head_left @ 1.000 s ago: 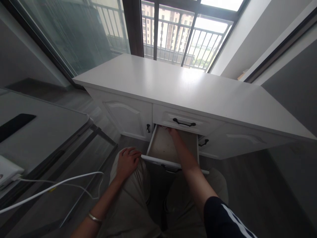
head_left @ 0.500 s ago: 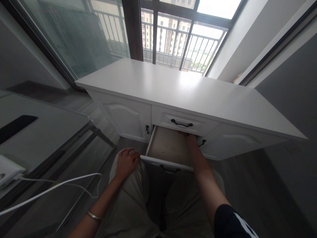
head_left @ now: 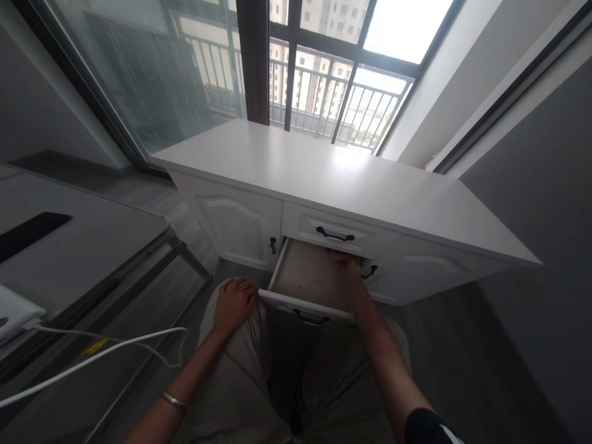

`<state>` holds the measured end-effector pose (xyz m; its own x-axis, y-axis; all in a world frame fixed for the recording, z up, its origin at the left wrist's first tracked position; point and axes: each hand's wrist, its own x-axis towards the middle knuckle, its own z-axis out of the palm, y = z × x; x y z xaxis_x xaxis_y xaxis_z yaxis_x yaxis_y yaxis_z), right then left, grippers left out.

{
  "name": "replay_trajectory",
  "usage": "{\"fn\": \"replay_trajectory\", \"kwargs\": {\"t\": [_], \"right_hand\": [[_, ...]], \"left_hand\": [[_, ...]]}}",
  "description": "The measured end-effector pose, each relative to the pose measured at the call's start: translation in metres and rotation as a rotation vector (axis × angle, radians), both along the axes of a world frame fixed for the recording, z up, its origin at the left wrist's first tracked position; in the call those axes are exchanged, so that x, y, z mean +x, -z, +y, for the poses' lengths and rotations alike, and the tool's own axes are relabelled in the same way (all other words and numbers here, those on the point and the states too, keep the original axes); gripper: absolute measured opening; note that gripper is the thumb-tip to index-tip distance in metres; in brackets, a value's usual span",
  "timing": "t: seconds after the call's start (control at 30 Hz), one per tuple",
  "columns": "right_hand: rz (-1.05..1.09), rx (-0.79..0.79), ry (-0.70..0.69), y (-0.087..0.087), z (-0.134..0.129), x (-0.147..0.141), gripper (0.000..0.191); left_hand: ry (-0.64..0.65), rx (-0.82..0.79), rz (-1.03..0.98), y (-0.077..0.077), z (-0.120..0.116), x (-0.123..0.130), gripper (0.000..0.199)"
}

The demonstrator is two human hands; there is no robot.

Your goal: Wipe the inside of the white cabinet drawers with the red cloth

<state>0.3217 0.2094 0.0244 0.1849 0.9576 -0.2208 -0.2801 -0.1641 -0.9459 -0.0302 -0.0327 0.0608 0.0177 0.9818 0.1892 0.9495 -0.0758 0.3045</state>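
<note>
A white cabinet (head_left: 333, 185) stands before me with its lower drawer (head_left: 309, 277) pulled out towards my knees. My right hand (head_left: 349, 265) reaches into the back right of that drawer, under the upper drawer front. At its fingers shows a small flat, pale thing (head_left: 340, 254), partly hidden and too dim to name; the hand looks closed on it. My left hand (head_left: 235, 302) lies flat on my left knee, fingers stretched out, beside the drawer's left front corner and holding nothing.
The upper drawer (head_left: 335, 233) is closed, as are the left door (head_left: 235, 225) and right door (head_left: 430, 265). At left stands a table (head_left: 92, 203) with a black flat object (head_left: 34, 228) and a white box (head_left: 18, 314); a white cable (head_left: 115, 348) hangs nearby.
My right hand has come a little out from the back of the drawer, and a flat pale thing now shows at its fingers. The left hand stays on my knee. The view has shifted slightly.
</note>
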Motion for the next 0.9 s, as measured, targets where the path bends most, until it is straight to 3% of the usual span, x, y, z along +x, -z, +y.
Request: {"fn": "replay_trajectory", "kwargs": {"t": [0.13, 0.23, 0.33, 0.53, 0.63, 0.77, 0.9], "right_hand": [[0.249, -0.093, 0.171, 0.014, -0.037, 0.005, 0.015], [0.443, -0.156, 0.222, 0.012, -0.076, 0.020, 0.013], [0.542, -0.131, 0.217, -0.005, -0.119, 0.042, 0.012], [0.594, 0.004, 0.144, -0.059, -0.198, 0.068, 0.021], [0.571, 0.042, 0.200, -0.070, -0.231, 0.060, 0.026], [0.572, 0.018, 0.215, -0.066, -0.266, 0.036, 0.024], [0.640, -0.028, 0.189, -0.062, -0.283, 0.015, 0.032]], "left_hand": [[-0.019, 0.012, -0.008, -0.001, 0.000, 0.003, 0.035], [-0.052, 0.026, -0.004, 0.001, -0.002, 0.002, 0.037], [-0.087, 0.043, 0.002, 0.002, -0.004, 0.000, 0.038], [-0.125, 0.083, -0.056, 0.002, -0.009, -0.001, 0.040], [-0.140, 0.110, -0.135, 0.004, -0.009, -0.004, 0.039], [-0.152, 0.208, -0.361, 0.008, -0.013, -0.005, 0.039], [-0.095, 0.286, -0.601, 0.017, -0.037, 0.033, 0.035]]}}
